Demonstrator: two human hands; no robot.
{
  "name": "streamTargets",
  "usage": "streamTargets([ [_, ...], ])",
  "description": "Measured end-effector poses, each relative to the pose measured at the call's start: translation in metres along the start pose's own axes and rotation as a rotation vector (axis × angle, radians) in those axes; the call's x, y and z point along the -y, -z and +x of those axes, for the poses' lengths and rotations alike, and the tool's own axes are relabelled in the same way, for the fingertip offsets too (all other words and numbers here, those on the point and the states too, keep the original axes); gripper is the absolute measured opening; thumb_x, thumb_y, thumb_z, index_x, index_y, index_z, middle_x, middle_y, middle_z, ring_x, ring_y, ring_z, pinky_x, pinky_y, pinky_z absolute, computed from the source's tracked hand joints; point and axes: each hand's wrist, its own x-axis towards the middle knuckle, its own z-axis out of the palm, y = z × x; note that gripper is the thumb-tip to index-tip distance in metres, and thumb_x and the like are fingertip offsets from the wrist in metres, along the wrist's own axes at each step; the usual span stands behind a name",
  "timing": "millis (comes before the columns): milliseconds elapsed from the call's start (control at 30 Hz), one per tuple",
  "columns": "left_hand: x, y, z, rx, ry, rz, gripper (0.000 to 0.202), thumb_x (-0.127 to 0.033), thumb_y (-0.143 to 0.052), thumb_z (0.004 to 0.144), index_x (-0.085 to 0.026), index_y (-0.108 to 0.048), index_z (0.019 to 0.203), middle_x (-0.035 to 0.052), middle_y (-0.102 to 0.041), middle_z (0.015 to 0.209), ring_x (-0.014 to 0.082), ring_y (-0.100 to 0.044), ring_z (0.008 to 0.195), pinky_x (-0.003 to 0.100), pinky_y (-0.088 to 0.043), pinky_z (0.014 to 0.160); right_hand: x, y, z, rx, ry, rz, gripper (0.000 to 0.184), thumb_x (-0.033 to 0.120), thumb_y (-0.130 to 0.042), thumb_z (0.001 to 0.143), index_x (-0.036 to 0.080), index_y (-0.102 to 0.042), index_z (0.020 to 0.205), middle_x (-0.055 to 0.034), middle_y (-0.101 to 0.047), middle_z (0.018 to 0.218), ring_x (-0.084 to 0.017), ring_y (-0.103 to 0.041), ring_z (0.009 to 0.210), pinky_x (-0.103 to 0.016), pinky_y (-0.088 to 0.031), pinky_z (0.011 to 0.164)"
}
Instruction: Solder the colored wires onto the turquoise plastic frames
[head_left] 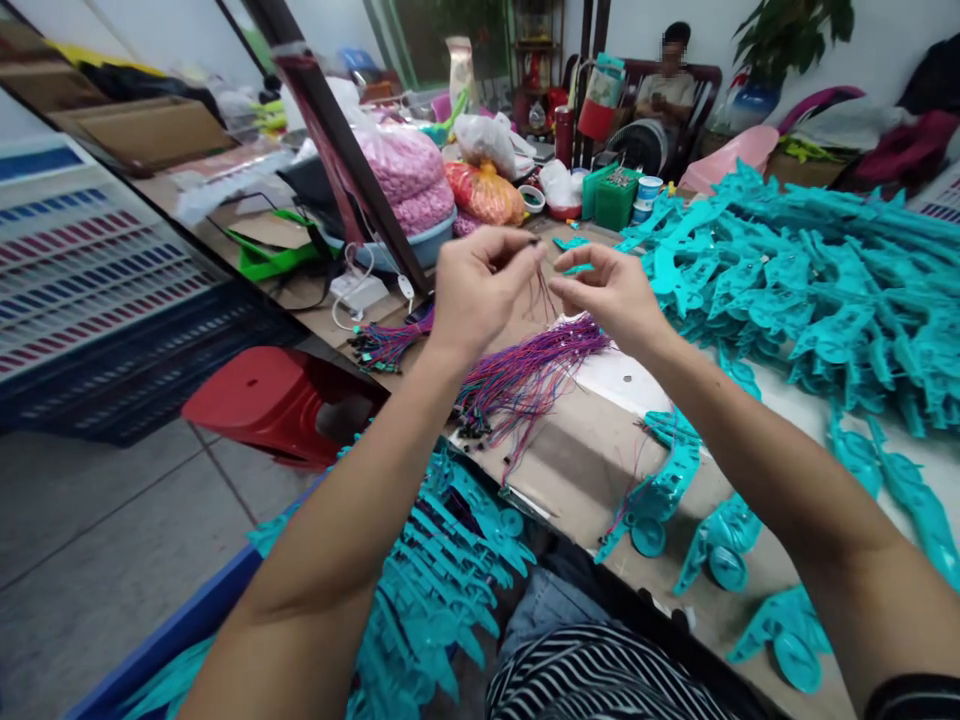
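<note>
One table [570, 430]; one heap of teal plastic parts [825, 290] on its right side, too overlapped to count, cut off by the right edge; one blue crate [214, 595] of similar parts below, uncountable, partly behind the left forearm and cut off at the bottom; one red stool [251, 395]; three loose teal parts [667, 480] in a row along the near edge, the farthest with thin wires on it; two wire bundles, larger [532, 375] mid-table, smaller [394, 345] left of it, partly hidden by the left arm; strand count not readable.

Two hands, raised over the larger bundle, just apart; left hand [484, 285] pinches the wire lead [541, 290] by its small dark end; right hand [615, 290] has thumb and fingertips close together, can't tell if they grip; lead sits between the hands, thin, reddish and dark, drooping, lower end blurred into the background.
</note>
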Motion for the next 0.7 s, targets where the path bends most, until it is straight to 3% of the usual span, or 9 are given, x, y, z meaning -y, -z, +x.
streamTargets([
  [100,-0.011,0.002,0.024,-0.093,-0.05,-0.138,0.013,-0.035,-0.071,0.085,-0.025,-0.067,0.078,-0.0021,-0.065,0.071,0.0126,-0.056,0.066,0.028,-0.046,0.06,-0.011,0.016,0.004,0.117,-0.096,-0.032,0.051,0.031,-0.076,0.076,0.017,-0.061,0.122,0.0065,-0.051,0.059,-0.009,-0.045,0.055,-0.024,-0.036,0.053],
  [167,-0.022,0.001,0.037,-0.087,-0.04,-0.196,0.013,-0.031,-0.071,0.086,-0.026,-0.066,0.076,-0.0024,-0.062,0.068,0.0122,-0.053,0.058,0.028,-0.042,0.053,-0.025,0.022,0.003,0.18,-0.174,-0.146,0.053,0.028,-0.077,0.075,0.015,-0.063,0.124,0.0064,-0.05,0.058,-0.008,-0.041,0.054,-0.024,-0.033,0.052],
  [233,-0.035,-0.002,0.044,-0.062,0.005,-0.229,0.015,-0.025,-0.069,0.088,-0.026,-0.064,0.073,-0.003,-0.059,0.063,0.0109,-0.047,0.051,0.027,-0.037,0.047,-0.042,0.024,0.003,0.192,-0.229,-0.338,0.035,0.029,-0.073,0.077,0.014,-0.071,0.109,0.005,-0.051,0.057,-0.008,-0.04,0.054,-0.025,-0.031,0.052],
  [300,-0.047,-0.008,0.046,-0.027,0.059,-0.272,0.021,-0.015,-0.066,0.089,-0.024,-0.061,0.07,-0.0047,-0.056,0.057,0.0086,-0.042,0.046,0.024,-0.033,0.044,-0.057,0.024,0.006,0.15,-0.249,-0.523,0.014,0.028,-0.069,0.079,0.015,-0.075,0.082,0.0031,-0.052,0.056,-0.009,-0.044,0.056,-0.026,-0.031,0.055],
  [400,-0.058,-0.012,0.043,-0.006,0.094,-0.357,0.027,-0.006,-0.062,0.09,-0.021,-0.058,0.067,-0.0073,-0.052,0.051,0.0057,-0.039,0.043,0.02,-0.03,0.042,-0.076,0.027,0.013,0.062,-0.253,-0.649,0.022,0.018,-0.07,0.074,0.017,-0.064,0.053,0.0006,-0.052,0.052,-0.013,-0.05,0.062,-0.028,-0.031,0.058],
  [500,-0.053,-0.005,0.033,-0.05,0.07,-0.39,0.025,-0.006,-0.064,0.089,-0.019,-0.059,0.068,-0.0079,-0.052,0.052,0.0043,-0.04,0.043,0.018,-0.03,0.042,-0.087,0.036,0.02,0.028,-0.286,-0.636,0.027,0.014,-0.074,0.069,0.019,-0.059,0.047,-0.0002,-0.051,0.048,-0.014,-0.051,0.059,-0.029,-0.032,0.058],
  [633,-0.033,0.005,0.016,-0.063,0.106,-0.333,0.017,-0.02,-0.074,0.084,-0.019,-0.063,0.071,-0.0068,-0.053,0.054,0.0041,-0.044,0.044,0.017,-0.033,0.043,-0.096,0.046,0.023,0.014,-0.317,-0.53,0.026,0.031,-0.072,0.079,0.018,-0.064,0.057,-0.0009,-0.055,0.048,-0.013,-0.051,0.053,-0.028,-0.038,0.055],
  [700,-0.023,0.005,0.008,-0.058,0.164,-0.297,0.019,-0.027,-0.076,0.083,-0.02,-0.063,0.071,-0.0065,-0.053,0.054,0.0047,-0.048,0.045,0.017,-0.033,0.043,-0.099,0.048,0.023,0.005,-0.325,-0.488,0.024,0.033,-0.075,0.076,0.018,-0.065,0.06,-0.0005,-0.054,0.046,-0.013,-0.051,0.051,-0.027,-0.039,0.053],
])
